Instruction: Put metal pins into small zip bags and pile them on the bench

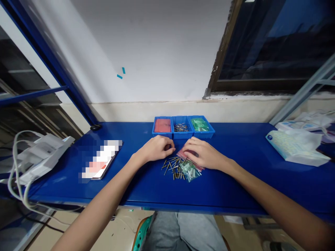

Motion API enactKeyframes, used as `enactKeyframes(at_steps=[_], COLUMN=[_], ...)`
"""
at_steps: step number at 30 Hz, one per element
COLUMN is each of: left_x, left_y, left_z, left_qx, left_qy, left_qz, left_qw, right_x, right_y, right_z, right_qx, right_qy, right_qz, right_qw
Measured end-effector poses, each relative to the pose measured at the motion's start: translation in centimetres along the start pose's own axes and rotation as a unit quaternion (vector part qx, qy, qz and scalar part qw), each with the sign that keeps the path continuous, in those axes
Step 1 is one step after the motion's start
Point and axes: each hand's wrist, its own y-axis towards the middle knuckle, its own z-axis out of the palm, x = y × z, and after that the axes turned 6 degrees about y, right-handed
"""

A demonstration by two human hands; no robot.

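My left hand (159, 148) hovers just left of a loose pile of metal screws or rivets (171, 165), its fingers curled and the thumb close to the index finger. Whatever those fingers hold, if anything, is hidden. To the right of the pile, my right hand (202, 152) has its fingers closed over a small red plastic zip bag (181, 153). Partly overlapping the pile and the red bag is a clear greenish bag (190, 171) with pale plugs inside. Both forearms rest low over the blue table (235, 188).
Three joined blue bins stand by the wall: red bags (162, 125), metal screws or rivets (181, 127) and green bags (200, 124). At left lie a blurred-out phone-like device (104, 160) and a power strip with cables (44, 153). A tissue pack (295, 146) sits at right.
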Motion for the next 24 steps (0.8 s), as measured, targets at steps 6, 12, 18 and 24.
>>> enactKeyframes(at_steps=[6,12,18,24], left_x=[-0.6,-0.4,-0.2,-0.2], left_y=[0.0,0.1,0.2,0.2], left_z=[0.4,1.2,1.5,1.4], left_qx=[-0.032,-0.058,-0.05,-0.06], left_qy=[0.055,0.068,0.077,0.059], left_qz=[0.018,0.012,0.012,0.012], left_qw=[0.998,0.996,0.996,0.996], right_x=[-0.1,-0.3,-0.8,-1.2], right_y=[0.0,0.0,0.0,-0.1], right_z=[-1.4,-1.2,-0.3,-0.3], right_qx=[0.038,0.066,0.085,0.058], right_qy=[0.034,0.05,0.045,0.036], right_qz=[0.002,0.018,0.015,0.003], right_qw=[0.999,0.996,0.995,0.998])
